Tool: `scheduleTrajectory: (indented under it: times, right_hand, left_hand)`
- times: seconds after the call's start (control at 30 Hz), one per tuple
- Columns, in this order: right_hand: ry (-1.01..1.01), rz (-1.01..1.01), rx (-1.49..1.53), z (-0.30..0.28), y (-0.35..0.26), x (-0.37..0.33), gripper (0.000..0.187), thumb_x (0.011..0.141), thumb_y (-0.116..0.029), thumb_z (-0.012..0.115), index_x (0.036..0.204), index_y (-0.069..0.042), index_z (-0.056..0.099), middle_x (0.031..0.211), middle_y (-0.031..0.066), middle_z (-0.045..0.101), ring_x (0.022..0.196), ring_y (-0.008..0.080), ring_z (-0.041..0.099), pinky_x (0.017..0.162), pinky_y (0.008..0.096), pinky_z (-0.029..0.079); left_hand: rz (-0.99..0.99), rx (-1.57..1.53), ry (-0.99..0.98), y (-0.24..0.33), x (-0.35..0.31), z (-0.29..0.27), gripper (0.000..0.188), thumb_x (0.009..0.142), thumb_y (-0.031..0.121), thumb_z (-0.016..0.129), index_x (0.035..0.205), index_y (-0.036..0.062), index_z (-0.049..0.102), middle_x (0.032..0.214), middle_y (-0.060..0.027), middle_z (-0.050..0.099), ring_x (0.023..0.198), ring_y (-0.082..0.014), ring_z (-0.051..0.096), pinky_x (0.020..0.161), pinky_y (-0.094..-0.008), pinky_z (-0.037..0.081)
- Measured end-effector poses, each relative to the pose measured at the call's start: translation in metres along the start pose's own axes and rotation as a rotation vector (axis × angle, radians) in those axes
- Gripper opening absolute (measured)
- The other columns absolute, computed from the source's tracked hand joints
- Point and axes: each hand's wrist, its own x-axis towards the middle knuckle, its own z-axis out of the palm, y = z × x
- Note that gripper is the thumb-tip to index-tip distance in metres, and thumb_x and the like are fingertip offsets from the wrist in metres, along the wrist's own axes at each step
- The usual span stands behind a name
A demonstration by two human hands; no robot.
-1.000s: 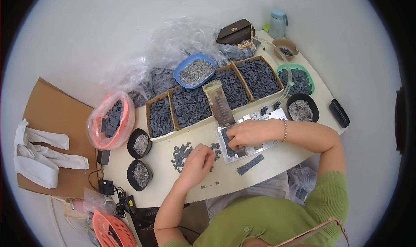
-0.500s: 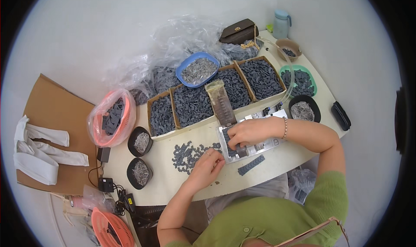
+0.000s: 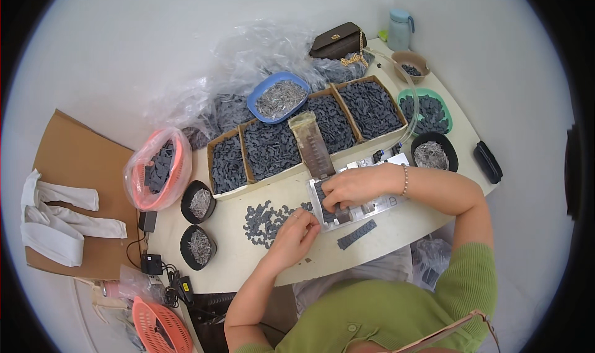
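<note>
My right hand [image 3: 356, 187] reaches over a silver metal fixture [image 3: 392, 209], its fingers bent down and together on dark grey plastic pieces [image 3: 321, 197] in the fixture's left end. What those fingertips grip is hidden. By the fixture's lower left corner is my left hand [image 3: 295, 236], thumb and fingers pinched together; anything between them is too small to make out. Left of that hand lies a spread of loose grey pieces [image 3: 263, 222]. A joined grey strip [image 3: 357, 235] rests on the table in front of the fixture. Behind it leans a clear ribbed holder [image 3: 314, 150].
A divided cardboard box [image 3: 260, 184] of grey pieces spans the back. Black bowls [image 3: 197, 257] of metal pins stand left, another black bowl [image 3: 454, 161] right. Also around are a blue bowl [image 3: 253, 99], green bowl [image 3: 449, 113], pink basket [image 3: 180, 173] and air tube [image 3: 416, 105].
The whole view has shifted slightly. Both hands keep nearly the same places at the fixture, the right one still bent over the grey pieces and the left one still pinched.
</note>
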Motion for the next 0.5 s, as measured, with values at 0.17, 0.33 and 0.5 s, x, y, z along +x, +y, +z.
scheduleTrajectory:
  times: [0.17,0.33,0.5]
  right_hand:
    - [-0.014,-0.002,0.006,-0.0007,-0.0003,-0.0003,0.017,0.077,-0.004,0.067,0.092,-0.009,0.062,0.090,0.0093,0.055,0.086,0.0286,0.059,0.072,0.0391,0.049]
    - [-0.061,0.031,0.026,-0.0046,-0.0025,0.0032,0.014,0.077,-0.003,0.067,0.088,-0.008,0.060,0.090,0.0098,0.054,0.086,0.0294,0.059,0.071,0.0397,0.048]
    - [-0.002,0.030,0.048,-0.0041,-0.0052,-0.0001,0.008,0.078,-0.004,0.063,0.083,-0.006,0.057,0.082,0.0094,0.057,0.082,0.0284,0.060,0.069,0.0395,0.047]
  left_hand:
    - [0.005,-0.004,0.005,0.0006,0.0008,-0.0012,0.008,0.089,0.005,0.059,0.091,-0.0002,0.054,0.089,-0.0126,0.053,0.083,-0.0277,0.056,0.074,-0.0332,0.046]
    - [-0.042,-0.020,-0.003,0.0019,0.0010,-0.0019,0.009,0.089,0.007,0.059,0.091,0.0000,0.053,0.091,-0.0138,0.053,0.085,-0.0308,0.056,0.074,-0.0357,0.046]
    - [-0.048,-0.051,0.029,-0.0017,0.0014,0.0006,0.010,0.089,0.007,0.059,0.091,-0.0001,0.053,0.090,-0.0146,0.054,0.086,-0.0315,0.056,0.074,-0.0368,0.046]
